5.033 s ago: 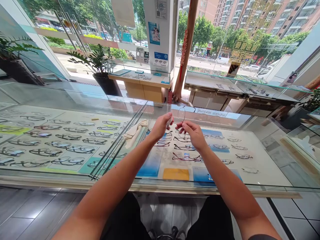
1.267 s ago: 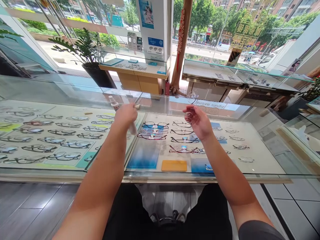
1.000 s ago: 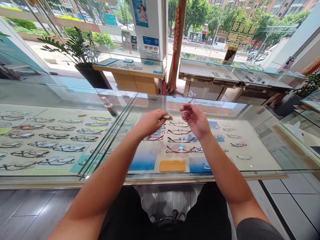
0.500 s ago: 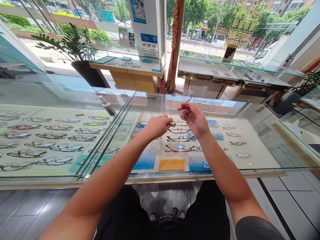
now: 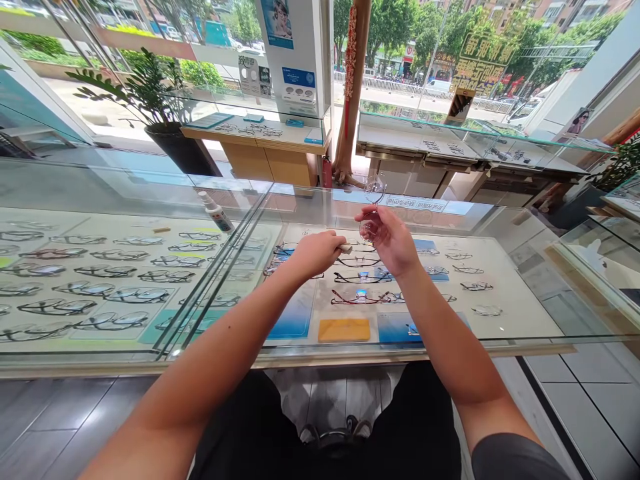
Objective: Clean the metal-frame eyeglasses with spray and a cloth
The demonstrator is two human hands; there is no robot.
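Observation:
My right hand point(image 5: 395, 240) is closed on a pair of eyeglasses point(image 5: 374, 189), held upright above the glass counter. One round clear lens stands above the fingers, and the other lies in front of the palm. My left hand point(image 5: 317, 252) is closed, knuckles up, to the left of the eyeglasses. A small whitish piece point(image 5: 345, 249) pokes out past its fingertips; its kind cannot be made out. Under both hands, rows of spectacle frames point(image 5: 357, 277) lie inside the display case.
A spray bottle point(image 5: 216, 212) rests on the counter at left. In the case are a yellow block point(image 5: 344, 330) and more spectacle frames point(image 5: 105, 271). Beyond stand a wooden post point(image 5: 353, 87), a potted plant point(image 5: 175, 133) and another display counter point(image 5: 255, 137).
Both hands and the eyeglasses stay almost where they were. The view has shifted very slightly.

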